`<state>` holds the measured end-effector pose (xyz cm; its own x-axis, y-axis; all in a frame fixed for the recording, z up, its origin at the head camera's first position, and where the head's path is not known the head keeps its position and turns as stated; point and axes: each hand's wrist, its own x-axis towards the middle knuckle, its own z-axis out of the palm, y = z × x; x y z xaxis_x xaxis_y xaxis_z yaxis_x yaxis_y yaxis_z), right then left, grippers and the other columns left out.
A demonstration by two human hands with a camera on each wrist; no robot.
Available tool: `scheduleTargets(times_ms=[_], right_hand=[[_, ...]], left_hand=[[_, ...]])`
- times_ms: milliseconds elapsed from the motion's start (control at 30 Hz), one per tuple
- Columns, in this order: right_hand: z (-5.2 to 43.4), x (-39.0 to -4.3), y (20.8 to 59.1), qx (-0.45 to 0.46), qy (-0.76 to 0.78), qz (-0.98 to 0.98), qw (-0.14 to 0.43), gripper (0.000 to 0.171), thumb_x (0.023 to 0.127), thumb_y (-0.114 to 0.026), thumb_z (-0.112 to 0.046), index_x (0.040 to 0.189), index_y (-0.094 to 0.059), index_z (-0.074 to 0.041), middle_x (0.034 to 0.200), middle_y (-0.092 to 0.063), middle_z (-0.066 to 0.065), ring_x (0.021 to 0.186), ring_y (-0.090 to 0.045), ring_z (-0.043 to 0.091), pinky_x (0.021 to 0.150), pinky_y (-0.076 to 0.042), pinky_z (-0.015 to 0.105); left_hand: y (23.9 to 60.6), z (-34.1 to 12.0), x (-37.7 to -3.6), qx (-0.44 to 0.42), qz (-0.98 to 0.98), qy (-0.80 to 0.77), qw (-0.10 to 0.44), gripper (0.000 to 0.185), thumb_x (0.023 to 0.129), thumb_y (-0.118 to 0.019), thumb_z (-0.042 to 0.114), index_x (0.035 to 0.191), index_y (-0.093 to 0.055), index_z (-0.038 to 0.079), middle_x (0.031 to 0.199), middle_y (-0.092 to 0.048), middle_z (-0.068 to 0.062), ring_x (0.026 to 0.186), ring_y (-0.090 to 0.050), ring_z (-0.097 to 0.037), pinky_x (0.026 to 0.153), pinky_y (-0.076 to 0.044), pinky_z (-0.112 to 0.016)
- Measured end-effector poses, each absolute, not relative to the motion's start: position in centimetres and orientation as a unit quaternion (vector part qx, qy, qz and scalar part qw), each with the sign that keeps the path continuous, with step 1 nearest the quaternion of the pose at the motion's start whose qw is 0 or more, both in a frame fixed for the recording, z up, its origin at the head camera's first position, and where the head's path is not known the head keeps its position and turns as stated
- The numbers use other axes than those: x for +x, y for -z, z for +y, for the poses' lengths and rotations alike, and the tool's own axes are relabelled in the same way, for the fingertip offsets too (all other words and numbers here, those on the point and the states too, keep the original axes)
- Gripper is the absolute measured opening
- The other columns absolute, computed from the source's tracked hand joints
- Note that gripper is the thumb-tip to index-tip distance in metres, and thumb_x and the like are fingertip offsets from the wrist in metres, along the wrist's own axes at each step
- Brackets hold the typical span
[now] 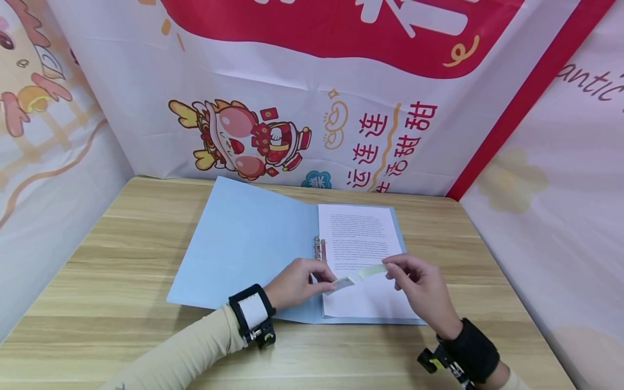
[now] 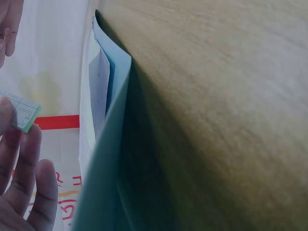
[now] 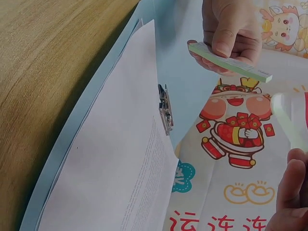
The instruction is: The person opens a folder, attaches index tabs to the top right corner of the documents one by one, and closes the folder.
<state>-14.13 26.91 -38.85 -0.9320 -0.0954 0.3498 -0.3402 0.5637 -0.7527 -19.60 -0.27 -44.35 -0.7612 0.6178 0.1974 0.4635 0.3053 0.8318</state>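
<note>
Pinched between the thumb and fingers of the left hand [image 1: 297, 281] is a small pad of pale green sticky notes [image 1: 344, 283], held just above the lower part of the printed page; the right wrist view shows the thumb lying across the top of the pad [image 3: 231, 61] with the fingers curled under it. Just to the right, the right hand [image 1: 423, 287] pinches one pale green strip [image 1: 372, 270] at its fingertips, the strip's free end reaching toward the pad, though I cannot tell whether the two touch. Both hands hang over the white printed sheet [image 1: 361, 254], which lies on the right half of an open light blue binder [image 1: 244, 244]. The binder's metal ring clip [image 1: 318, 249] sits along its spine, at the sheet's left edge, right beside the left hand's knuckles. The binder lies spread flat near the middle of the wooden tabletop [image 1: 112, 281], its left cover angled toward the far left and its near edge not far from the tabletop's front edge. Each wrist wears a black strap with a camera mount. Behind the far edge and along both sides of the tabletop hang white banners [image 1: 312, 119] printed with red cartoon figures and Chinese characters.
</note>
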Motion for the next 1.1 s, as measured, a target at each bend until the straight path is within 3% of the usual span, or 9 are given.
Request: scheduleTargets(times_ms=[400,600,867,1100], right_hand=[[27.4,-14.2,38.7,0.100,-0.458,-0.874,0.128,0.012,0.099,-0.067,-0.011,0.106,-0.076,-0.007,0.081,-0.069,0.001,0.063,-0.058,0.017,0.051,-0.044,0.025],[27.8,-14.1,38.8,0.084,-0.453,-0.879,0.119,0.013,0.099,-0.067,-0.012,0.108,-0.076,-0.007,0.082,-0.069,0.003,0.064,-0.058,0.018,0.052,-0.045,0.025],[28.2,-14.3,38.9,0.070,-0.451,-0.883,0.110,0.015,0.100,-0.066,-0.014,0.110,-0.075,-0.007,0.084,-0.070,0.005,0.065,-0.058,0.019,0.053,-0.045,0.025],[28.3,-14.5,38.9,0.061,-0.447,-0.886,0.102,0.017,0.101,-0.065,-0.015,0.111,-0.075,-0.006,0.085,-0.070,0.006,0.066,-0.058,0.019,0.054,-0.046,0.025]], left_hand=[[44.2,0.1,-19.3,0.345,0.808,-0.469,0.095,0.006,0.093,-0.076,0.015,0.096,-0.077,0.021,0.085,-0.066,0.015,0.079,-0.059,-0.004,0.070,-0.051,-0.024],[43.5,0.6,-18.3,0.370,0.820,-0.428,0.088,0.004,0.092,-0.077,0.014,0.094,-0.077,0.017,0.080,-0.064,0.016,0.073,-0.057,-0.001,0.065,-0.050,-0.019],[42.5,2.0,-15.5,0.421,0.872,-0.248,0.019,0.004,0.091,-0.076,0.017,0.095,-0.076,0.018,0.082,-0.065,0.013,0.069,-0.053,0.003,0.065,-0.046,-0.013],[42.9,3.3,-13.1,0.492,0.862,-0.080,-0.092,0.008,0.090,-0.076,0.013,0.088,-0.075,0.021,0.075,-0.063,0.012,0.064,-0.052,0.002,0.055,-0.044,-0.012]])
